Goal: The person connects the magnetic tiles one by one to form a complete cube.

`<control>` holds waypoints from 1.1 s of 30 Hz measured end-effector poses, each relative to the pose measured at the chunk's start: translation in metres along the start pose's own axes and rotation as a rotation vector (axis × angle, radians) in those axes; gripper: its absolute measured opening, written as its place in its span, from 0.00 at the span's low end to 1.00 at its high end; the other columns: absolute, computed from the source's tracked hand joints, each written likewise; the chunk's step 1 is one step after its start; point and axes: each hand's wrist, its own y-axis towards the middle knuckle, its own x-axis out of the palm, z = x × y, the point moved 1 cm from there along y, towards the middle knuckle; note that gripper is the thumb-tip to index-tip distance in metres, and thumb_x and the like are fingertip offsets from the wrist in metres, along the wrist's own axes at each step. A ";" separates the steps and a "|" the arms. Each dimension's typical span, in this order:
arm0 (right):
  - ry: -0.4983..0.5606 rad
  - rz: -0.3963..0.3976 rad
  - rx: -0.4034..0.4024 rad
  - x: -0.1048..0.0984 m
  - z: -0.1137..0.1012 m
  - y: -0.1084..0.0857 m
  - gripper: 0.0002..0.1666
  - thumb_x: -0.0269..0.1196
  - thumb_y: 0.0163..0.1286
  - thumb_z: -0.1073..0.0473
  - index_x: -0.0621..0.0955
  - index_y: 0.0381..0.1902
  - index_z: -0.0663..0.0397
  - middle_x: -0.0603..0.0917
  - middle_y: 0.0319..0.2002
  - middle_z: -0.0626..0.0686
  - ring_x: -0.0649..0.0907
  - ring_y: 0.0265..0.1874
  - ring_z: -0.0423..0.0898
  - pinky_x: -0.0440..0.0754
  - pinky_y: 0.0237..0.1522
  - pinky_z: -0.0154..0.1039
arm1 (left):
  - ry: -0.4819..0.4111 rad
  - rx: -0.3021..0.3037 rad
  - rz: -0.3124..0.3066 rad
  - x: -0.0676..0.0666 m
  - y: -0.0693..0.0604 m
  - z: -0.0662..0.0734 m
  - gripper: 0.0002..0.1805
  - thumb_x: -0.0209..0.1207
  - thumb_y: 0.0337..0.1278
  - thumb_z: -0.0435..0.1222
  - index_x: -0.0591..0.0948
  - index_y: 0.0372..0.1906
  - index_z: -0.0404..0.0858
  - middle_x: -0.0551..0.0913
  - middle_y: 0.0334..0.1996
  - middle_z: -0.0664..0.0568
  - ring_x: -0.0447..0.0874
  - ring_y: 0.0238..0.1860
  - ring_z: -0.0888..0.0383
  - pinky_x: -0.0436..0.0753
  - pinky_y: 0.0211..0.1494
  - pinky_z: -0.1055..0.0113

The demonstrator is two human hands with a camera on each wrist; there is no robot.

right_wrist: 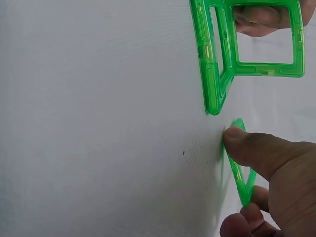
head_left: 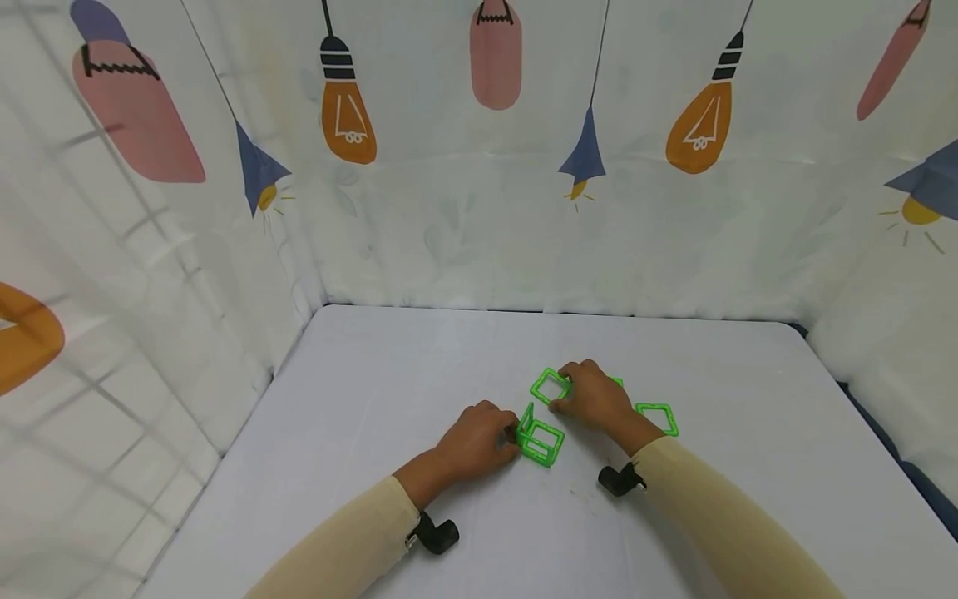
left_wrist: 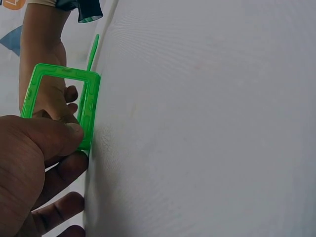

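Observation:
Two joined green square frames stand near the table's middle: one lies flat (head_left: pixel 545 454), the other rises upright (left_wrist: pixel 89 113) at its left edge. My left hand (head_left: pixel 479 441) pinches the upright one between thumb and fingers, as the left wrist view (left_wrist: pixel 29 168) also shows. Behind and to the right, my right hand (head_left: pixel 595 398) holds another green square (head_left: pixel 533 389) by its edge, low over the table or on it; I cannot tell which. In the right wrist view the thumb and fingers of that hand (right_wrist: pixel 281 173) grip this square (right_wrist: pixel 239 177), apart from the joined pair (right_wrist: pixel 210 64).
To the right of my right hand a green square (head_left: pixel 676 423) lies on the white table (head_left: pixel 374 358). Part of another green piece (head_left: pixel 618 381) shows just behind that hand. Printed fabric walls (head_left: pixel 449 233) stand along the table's back and sides.

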 end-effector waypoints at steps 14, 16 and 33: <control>0.052 0.025 0.005 0.002 0.003 -0.001 0.39 0.77 0.60 0.47 0.75 0.66 0.45 0.85 0.40 0.48 0.83 0.36 0.45 0.79 0.33 0.45 | 0.008 0.002 0.014 0.000 0.000 0.000 0.05 0.71 0.60 0.40 0.86 0.39 0.49 0.85 0.34 0.66 0.78 0.44 0.62 0.78 0.51 0.60; 0.066 0.038 -0.004 0.002 0.003 -0.001 0.38 0.77 0.61 0.49 0.76 0.66 0.43 0.85 0.39 0.46 0.82 0.35 0.44 0.78 0.32 0.44 | 0.010 0.001 0.012 0.000 0.000 0.000 0.05 0.71 0.60 0.39 0.86 0.39 0.49 0.85 0.34 0.66 0.78 0.44 0.62 0.78 0.51 0.60; 0.058 0.102 -0.082 -0.005 0.002 -0.015 0.23 0.69 0.71 0.55 0.79 0.62 0.45 0.88 0.44 0.47 0.83 0.35 0.45 0.77 0.29 0.43 | 0.005 0.011 0.015 0.000 0.000 0.000 0.05 0.71 0.60 0.39 0.86 0.38 0.48 0.84 0.33 0.67 0.78 0.44 0.62 0.78 0.52 0.60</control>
